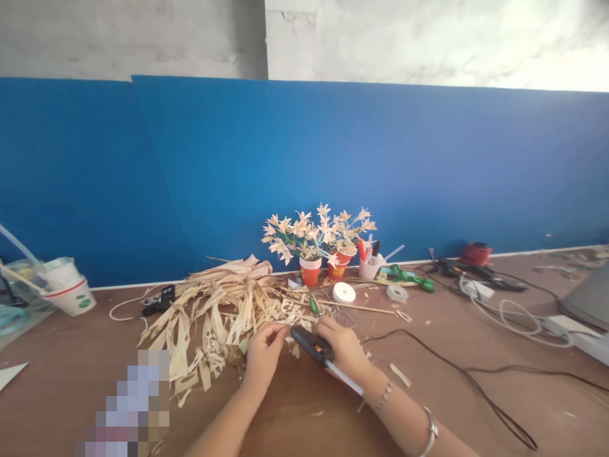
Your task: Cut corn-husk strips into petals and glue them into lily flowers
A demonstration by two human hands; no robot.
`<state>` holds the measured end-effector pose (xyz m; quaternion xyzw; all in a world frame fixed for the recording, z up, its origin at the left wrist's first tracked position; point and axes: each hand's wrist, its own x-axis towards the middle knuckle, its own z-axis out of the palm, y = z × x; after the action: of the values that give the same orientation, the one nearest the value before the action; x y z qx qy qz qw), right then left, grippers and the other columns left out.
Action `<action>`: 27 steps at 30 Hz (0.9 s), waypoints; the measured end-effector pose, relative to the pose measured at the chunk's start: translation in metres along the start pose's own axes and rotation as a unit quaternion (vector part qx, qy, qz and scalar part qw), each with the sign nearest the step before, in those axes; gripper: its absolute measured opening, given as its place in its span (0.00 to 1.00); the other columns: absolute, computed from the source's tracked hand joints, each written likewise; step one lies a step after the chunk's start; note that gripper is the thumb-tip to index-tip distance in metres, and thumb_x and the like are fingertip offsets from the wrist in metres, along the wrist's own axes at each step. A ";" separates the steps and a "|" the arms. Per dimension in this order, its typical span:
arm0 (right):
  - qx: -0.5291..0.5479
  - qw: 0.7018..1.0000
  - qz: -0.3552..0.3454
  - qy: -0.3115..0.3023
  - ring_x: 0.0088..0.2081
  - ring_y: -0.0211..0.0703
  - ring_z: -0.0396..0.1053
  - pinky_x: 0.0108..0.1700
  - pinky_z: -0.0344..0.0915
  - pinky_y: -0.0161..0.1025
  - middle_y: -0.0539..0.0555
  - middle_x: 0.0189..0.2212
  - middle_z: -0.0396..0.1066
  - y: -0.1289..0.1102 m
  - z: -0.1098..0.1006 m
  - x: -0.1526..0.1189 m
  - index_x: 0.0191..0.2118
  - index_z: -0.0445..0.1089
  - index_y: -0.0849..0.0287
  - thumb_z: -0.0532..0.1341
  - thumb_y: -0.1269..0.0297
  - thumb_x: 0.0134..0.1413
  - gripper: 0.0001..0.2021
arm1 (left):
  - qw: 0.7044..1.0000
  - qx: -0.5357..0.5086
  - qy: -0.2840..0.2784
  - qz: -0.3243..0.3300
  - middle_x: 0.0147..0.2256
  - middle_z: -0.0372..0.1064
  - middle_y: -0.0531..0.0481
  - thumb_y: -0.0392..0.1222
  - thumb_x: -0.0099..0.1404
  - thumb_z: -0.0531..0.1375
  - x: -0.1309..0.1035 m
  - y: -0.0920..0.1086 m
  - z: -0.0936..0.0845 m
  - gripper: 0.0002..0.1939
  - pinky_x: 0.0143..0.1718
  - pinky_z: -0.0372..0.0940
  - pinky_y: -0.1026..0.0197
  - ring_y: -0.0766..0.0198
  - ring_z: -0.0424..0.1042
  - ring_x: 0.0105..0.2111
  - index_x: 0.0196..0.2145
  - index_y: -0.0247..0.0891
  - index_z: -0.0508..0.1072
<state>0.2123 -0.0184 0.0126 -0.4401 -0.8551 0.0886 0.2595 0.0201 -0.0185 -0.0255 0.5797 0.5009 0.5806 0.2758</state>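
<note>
My right hand [346,346] is wrapped round a black hot glue gun [311,344], its nozzle pointing left. A whitish glue stick [345,379] sticks out of the gun's back end. Close to the nozzle, my left hand [264,355] is closed in a pinch; what its fingertips hold is too small to make out. Dried corn husks [223,304] lie in a wide heap behind and left of my left hand. Just beyond the gun is a small green-handled tool [314,306], partly among scraps.
Two red paper cups [310,273] hold pale husk flowers [304,231] at the back. Near them are a white tape roll [344,292], a clear tape roll [396,293] and a pen cup [368,270]. Black cable [442,362] crosses the right side. A white paper cup [71,297] stands left.
</note>
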 end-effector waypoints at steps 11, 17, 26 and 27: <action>0.007 1.000 -0.001 0.015 0.28 0.40 0.66 0.29 0.54 0.32 0.52 0.28 0.68 -0.003 -0.010 0.001 0.31 0.67 0.58 0.57 0.67 0.46 0.05 | 0.996 0.068 -0.049 0.023 0.29 0.74 0.47 0.39 0.58 0.56 -0.006 0.011 0.001 0.08 0.33 0.67 0.59 0.60 0.72 0.29 0.29 0.38 0.76; -0.023 0.996 0.081 -0.006 0.28 0.42 0.68 0.29 0.53 0.32 0.52 0.24 0.71 0.012 -0.025 0.001 0.29 0.67 0.57 0.57 0.66 0.44 0.03 | 0.998 0.047 -0.025 0.023 0.29 0.74 0.47 0.40 0.59 0.56 -0.005 0.006 0.001 0.08 0.35 0.68 0.59 0.60 0.73 0.31 0.29 0.38 0.75; 0.065 0.994 -0.080 -0.017 0.27 0.41 0.64 0.31 0.55 0.33 0.51 0.25 0.68 -0.004 -0.019 -0.001 0.31 0.64 0.57 0.58 0.67 0.43 0.05 | 0.994 0.071 -0.078 0.028 0.28 0.73 0.48 0.39 0.59 0.56 -0.005 0.006 0.002 0.09 0.35 0.67 0.59 0.60 0.72 0.31 0.27 0.38 0.76; 0.063 0.996 -0.067 0.009 0.28 0.41 0.63 0.32 0.55 0.34 0.51 0.26 0.68 -0.004 -0.017 0.000 0.32 0.64 0.58 0.57 0.68 0.43 0.06 | 0.993 0.072 -0.089 0.029 0.28 0.73 0.48 0.39 0.59 0.56 -0.006 0.007 0.003 0.09 0.35 0.67 0.59 0.60 0.72 0.31 0.27 0.38 0.76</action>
<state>0.2183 -0.0218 0.0288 -0.3655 -0.8729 0.1214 0.2996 0.0253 -0.0252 -0.0219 0.6615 0.4982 0.4969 0.2595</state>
